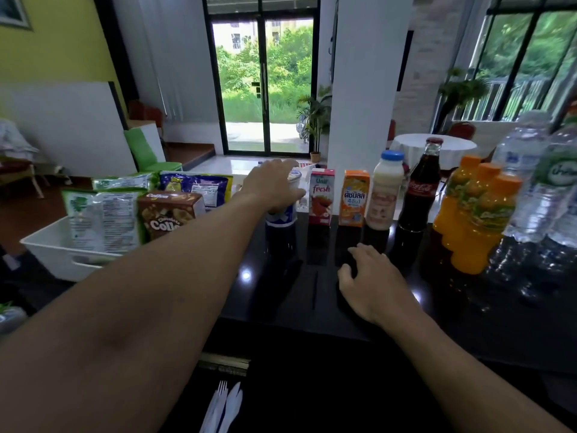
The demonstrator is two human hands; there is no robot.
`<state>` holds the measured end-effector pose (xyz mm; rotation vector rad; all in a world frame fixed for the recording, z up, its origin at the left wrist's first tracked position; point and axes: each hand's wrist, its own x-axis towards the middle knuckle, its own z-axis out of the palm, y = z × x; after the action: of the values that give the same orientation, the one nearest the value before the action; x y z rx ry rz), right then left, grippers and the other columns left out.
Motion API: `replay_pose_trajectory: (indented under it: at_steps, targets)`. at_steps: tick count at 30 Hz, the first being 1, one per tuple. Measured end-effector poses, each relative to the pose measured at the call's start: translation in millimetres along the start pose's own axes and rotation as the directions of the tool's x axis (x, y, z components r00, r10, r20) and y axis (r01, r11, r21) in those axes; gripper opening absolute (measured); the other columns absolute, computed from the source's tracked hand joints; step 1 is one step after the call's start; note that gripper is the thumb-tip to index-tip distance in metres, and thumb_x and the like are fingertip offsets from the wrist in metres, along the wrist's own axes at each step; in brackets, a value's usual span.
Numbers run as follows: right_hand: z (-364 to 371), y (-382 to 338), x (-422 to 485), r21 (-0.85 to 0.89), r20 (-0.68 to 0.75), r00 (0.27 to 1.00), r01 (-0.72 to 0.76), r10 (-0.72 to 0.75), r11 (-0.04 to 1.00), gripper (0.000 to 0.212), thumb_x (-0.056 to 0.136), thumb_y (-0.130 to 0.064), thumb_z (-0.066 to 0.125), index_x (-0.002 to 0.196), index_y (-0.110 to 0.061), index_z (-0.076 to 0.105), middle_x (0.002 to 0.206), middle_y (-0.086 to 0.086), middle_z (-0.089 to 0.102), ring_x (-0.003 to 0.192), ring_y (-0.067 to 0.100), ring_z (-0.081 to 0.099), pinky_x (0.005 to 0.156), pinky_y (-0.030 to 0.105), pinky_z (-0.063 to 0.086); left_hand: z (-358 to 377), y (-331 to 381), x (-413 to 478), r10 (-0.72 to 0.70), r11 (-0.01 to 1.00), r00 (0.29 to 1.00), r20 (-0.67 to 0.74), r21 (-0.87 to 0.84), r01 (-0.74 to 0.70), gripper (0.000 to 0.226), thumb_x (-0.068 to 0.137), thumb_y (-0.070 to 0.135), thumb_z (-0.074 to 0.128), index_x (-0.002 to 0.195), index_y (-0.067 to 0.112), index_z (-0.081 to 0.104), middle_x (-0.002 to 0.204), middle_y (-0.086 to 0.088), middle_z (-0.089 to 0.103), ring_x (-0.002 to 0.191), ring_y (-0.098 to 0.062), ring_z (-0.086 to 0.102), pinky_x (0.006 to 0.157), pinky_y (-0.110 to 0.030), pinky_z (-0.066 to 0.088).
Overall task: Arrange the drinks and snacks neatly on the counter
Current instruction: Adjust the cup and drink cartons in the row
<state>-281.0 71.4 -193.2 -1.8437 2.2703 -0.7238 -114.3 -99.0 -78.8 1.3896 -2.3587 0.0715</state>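
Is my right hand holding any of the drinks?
No, the right hand rests on the black counter in front of the orange carton, holding nothing.

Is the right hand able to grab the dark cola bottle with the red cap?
Probably yes. The right hand rests open on the black counter just in front of the dark glass cola bottle, with nothing between them, though the white milk bottle stands close beside it.

10 drinks [382, 195], 4 snack packs [168, 214].
1 gripped cup [281, 215]; to its right, 2 cartons [354, 198] and 7 bottles [418, 195]; packs to its left.
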Motion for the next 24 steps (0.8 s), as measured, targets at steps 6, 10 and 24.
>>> replay_pose_trajectory:
  at_steps: [6, 10, 24]
  targets:
    - [-4, -4, -1, -0.008, 0.001, 1.0, 0.001, -0.001, 1.0, 0.06, 0.096, -0.043, 0.038, 0.149, -0.014, 0.041, 0.157, 0.002, 0.038, 0.145, 0.022, 0.033, 0.12, 0.042, 0.028, -2, -11, 6, 0.104, 0.994, 0.994, -0.045, 0.042, -0.102, 0.045, 0.087, 0.046, 0.062, 0.124, 0.021, 0.063, 0.122, -0.003, 0.054, 0.112, -0.023, 0.053, 0.084, -0.042, 0.05]
    - [-5, -5, -2, -0.013, 0.005, 1.0, -0.002, 0.002, 1.0, 0.06, 0.098, -0.043, 0.04, 0.15, -0.014, 0.04, 0.159, 0.002, 0.036, 0.146, 0.02, 0.031, 0.122, 0.04, 0.025, -19, -23, 11, 0.2, 0.98, 0.978, 0.065, -0.023, -0.199, 0.033, 0.091, 0.039, 0.061, 0.115, 0.019, 0.069, 0.114, -0.003, 0.065, 0.097, -0.02, 0.059, 0.082, -0.041, 0.054]
    - [-10, -8, -5, 0.009, 0.0, 1.0, -0.029, 0.029, 1.0, 0.057, 0.095, -0.045, 0.044, 0.147, -0.019, 0.045, 0.156, -0.001, 0.041, 0.142, 0.021, 0.038, 0.119, 0.039, 0.029, -27, -18, 8, 0.231, 0.972, 0.966, 0.116, 0.02, -0.235, 0.037, 0.089, 0.033, 0.065, 0.123, 0.019, 0.066, 0.121, -0.008, 0.062, 0.106, -0.027, 0.058, 0.087, -0.041, 0.051]
